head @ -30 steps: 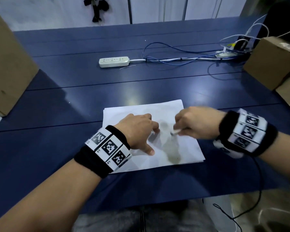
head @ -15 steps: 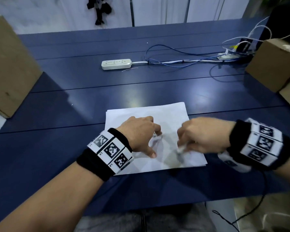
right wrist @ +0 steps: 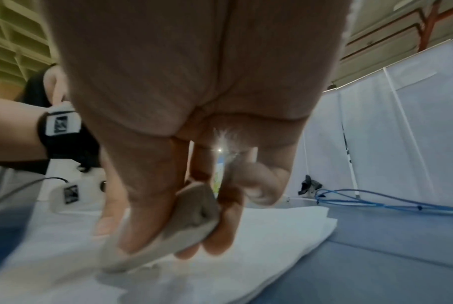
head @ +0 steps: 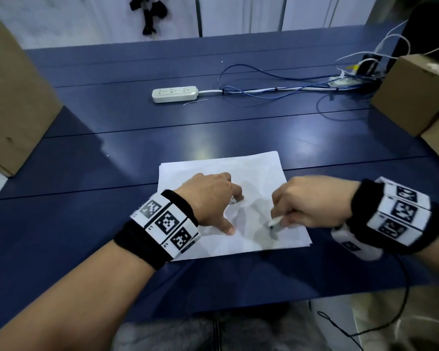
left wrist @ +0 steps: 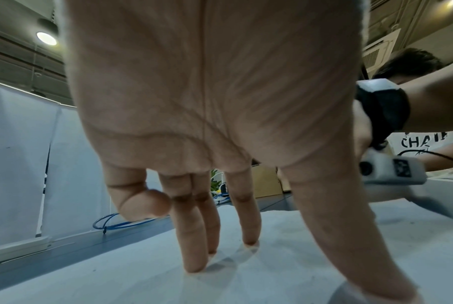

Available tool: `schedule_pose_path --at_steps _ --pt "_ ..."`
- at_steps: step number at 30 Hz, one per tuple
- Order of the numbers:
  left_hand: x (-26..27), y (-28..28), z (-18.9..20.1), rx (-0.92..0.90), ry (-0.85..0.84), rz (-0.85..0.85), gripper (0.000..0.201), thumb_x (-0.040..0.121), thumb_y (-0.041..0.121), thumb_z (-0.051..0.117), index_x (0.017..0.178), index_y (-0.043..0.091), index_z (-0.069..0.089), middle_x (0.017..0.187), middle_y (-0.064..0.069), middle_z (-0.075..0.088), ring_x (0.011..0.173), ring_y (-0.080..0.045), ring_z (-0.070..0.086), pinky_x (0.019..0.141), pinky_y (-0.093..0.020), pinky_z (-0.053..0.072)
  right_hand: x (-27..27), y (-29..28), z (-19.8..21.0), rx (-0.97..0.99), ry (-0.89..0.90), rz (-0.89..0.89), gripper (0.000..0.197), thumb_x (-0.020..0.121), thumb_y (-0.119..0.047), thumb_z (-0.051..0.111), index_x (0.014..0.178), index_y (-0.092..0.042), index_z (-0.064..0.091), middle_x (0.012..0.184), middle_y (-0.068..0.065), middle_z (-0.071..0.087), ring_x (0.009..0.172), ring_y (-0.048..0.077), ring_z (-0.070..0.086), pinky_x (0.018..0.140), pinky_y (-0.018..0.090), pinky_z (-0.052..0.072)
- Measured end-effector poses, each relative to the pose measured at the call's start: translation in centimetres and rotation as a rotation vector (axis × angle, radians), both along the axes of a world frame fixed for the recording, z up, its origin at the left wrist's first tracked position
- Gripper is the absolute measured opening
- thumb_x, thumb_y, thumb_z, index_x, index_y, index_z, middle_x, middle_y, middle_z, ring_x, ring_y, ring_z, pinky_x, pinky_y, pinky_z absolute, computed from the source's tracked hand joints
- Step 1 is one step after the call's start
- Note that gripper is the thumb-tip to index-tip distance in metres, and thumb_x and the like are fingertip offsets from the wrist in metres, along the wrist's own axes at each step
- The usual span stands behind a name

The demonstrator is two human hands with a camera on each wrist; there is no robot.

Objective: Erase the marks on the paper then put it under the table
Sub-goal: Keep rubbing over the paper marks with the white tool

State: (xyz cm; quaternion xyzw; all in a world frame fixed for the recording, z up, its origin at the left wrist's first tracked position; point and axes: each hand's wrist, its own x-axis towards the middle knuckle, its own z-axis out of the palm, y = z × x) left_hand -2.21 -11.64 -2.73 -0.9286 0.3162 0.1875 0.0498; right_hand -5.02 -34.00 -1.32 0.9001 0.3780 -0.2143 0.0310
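A white sheet of paper (head: pixel 213 168) lies on the dark blue table (head: pixel 86 224) near its front edge. My left hand (head: pixel 213 198) presses straight fingertips (left wrist: pixel 194 265) and thumb down on the paper (left wrist: pixel 272 267), holding it flat. My right hand (head: pixel 302 206) grips a pale, worn eraser (head: pixel 275 221) between thumb and fingers, its tip touching the paper near the sheet's front right part. In the right wrist view the eraser (right wrist: pixel 189 222) is pinched at the fingertips, blurred, over the paper (right wrist: pixel 272 236). Grey smudges show around the eraser tip.
A white power strip (head: pixel 174 93) with blue and white cables (head: pixel 276 89) lies across the far middle of the table. Cardboard boxes stand at the left edge (head: pixel 13 97) and at the right edge (head: pixel 416 92). The table's front edge runs just below my wrists.
My right hand with the eraser has moved from the paper's middle toward its front right part. The left hand has stayed pressing on the sheet.
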Motion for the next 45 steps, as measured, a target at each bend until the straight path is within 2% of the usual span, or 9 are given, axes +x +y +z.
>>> schedule_pose_path --at_steps 4,7,11,18,24,32,37,42,45 --pt "-0.1 -0.2 0.2 0.003 0.007 0.004 0.070 0.072 0.063 0.074 0.133 0.039 0.049 0.119 0.007 0.047 0.104 -0.018 0.055 0.081 -0.030 0.033 4.1 0.0 -0.4 -0.030 -0.178 -0.222 0.037 0.088 -0.055 0.047 0.097 -0.027 0.069 0.095 -0.004 0.066 0.093 0.026 0.062 0.076 0.041 0.055" --pt "0.0 0.0 0.1 -0.001 0.006 0.006 0.071 0.072 0.063 0.073 0.133 0.038 0.049 0.119 0.007 0.047 0.102 -0.017 0.054 0.081 -0.030 0.032 3.3 -0.1 -0.6 -0.085 -0.248 -0.117 0.033 0.093 -0.051 0.046 0.100 -0.026 0.068 0.101 -0.005 0.063 0.097 0.025 0.061 0.075 0.037 0.052" --pt "0.1 0.1 -0.1 -0.013 0.008 0.007 0.074 0.072 0.063 0.074 0.136 0.036 0.048 0.123 0.007 0.047 0.105 -0.017 0.055 0.083 -0.030 0.035 -0.3 -0.1 0.0 -0.040 -0.003 0.044 0.021 0.093 -0.039 0.053 0.095 -0.023 0.066 0.097 -0.008 0.060 0.094 0.018 0.058 0.075 0.037 0.049" --pt "-0.2 -0.2 0.2 0.003 0.007 0.004 0.070 0.073 0.062 0.073 0.134 0.037 0.049 0.121 0.007 0.047 0.103 -0.018 0.055 0.081 -0.030 0.033 4.6 -0.3 -0.9 -0.015 -0.238 -0.221 0.039 0.087 -0.059 0.047 0.094 -0.028 0.069 0.093 -0.006 0.067 0.091 0.025 0.063 0.073 0.040 0.055" --pt "0.1 -0.2 0.2 0.012 0.005 0.003 0.074 0.072 0.063 0.074 0.136 0.036 0.048 0.124 0.007 0.047 0.104 -0.018 0.056 0.087 -0.032 0.038 0.2 -0.7 -0.4 -0.030 0.014 -0.002 0.026 0.086 -0.046 0.053 0.093 -0.025 0.067 0.092 -0.009 0.062 0.091 0.016 0.060 0.073 0.037 0.051" --pt "0.0 -0.2 0.3 0.006 0.002 0.000 0.069 0.072 0.062 0.074 0.131 0.037 0.050 0.119 0.008 0.047 0.092 -0.014 0.049 0.081 -0.031 0.033 4.2 -0.4 -1.0 -0.021 -0.202 -0.198 0.030 0.091 -0.049 0.051 0.101 -0.027 0.070 0.099 -0.007 0.066 0.098 0.023 0.062 0.077 0.040 0.054" --pt "0.1 -0.3 0.3 0.018 -0.001 -0.001 0.073 0.070 0.063 0.075 0.133 0.035 0.050 0.120 0.007 0.047 0.102 -0.018 0.056 0.082 -0.031 0.036 0.0 -0.4 -0.2 0.045 0.056 -0.006 0.017 0.091 -0.035 0.058 0.100 -0.029 0.070 0.097 -0.009 0.064 0.092 0.015 0.060 0.077 0.036 0.050" --pt "-0.1 -0.4 0.5 0.011 0.011 0.008 0.069 0.070 0.061 0.076 0.130 0.038 0.051 0.117 0.008 0.047 0.093 -0.017 0.052 0.079 -0.030 0.033 4.9 -0.6 -0.6 -0.043 -0.288 -0.223 0.049 0.085 -0.061 0.037 0.089 -0.023 0.067 0.088 -0.002 0.067 0.087 0.028 0.064 0.070 0.040 0.056" --pt "0.1 -0.3 0.3 0.011 -0.001 0.008 0.070 0.070 0.062 0.076 0.130 0.036 0.051 0.118 0.007 0.048 0.095 -0.017 0.054 0.079 -0.030 0.033 2.5 -0.8 -0.7 -0.091 -0.266 -0.069 0.034 0.092 -0.050 0.044 0.100 -0.027 0.067 0.101 -0.008 0.066 0.098 0.023 0.062 0.071 0.033 0.050"
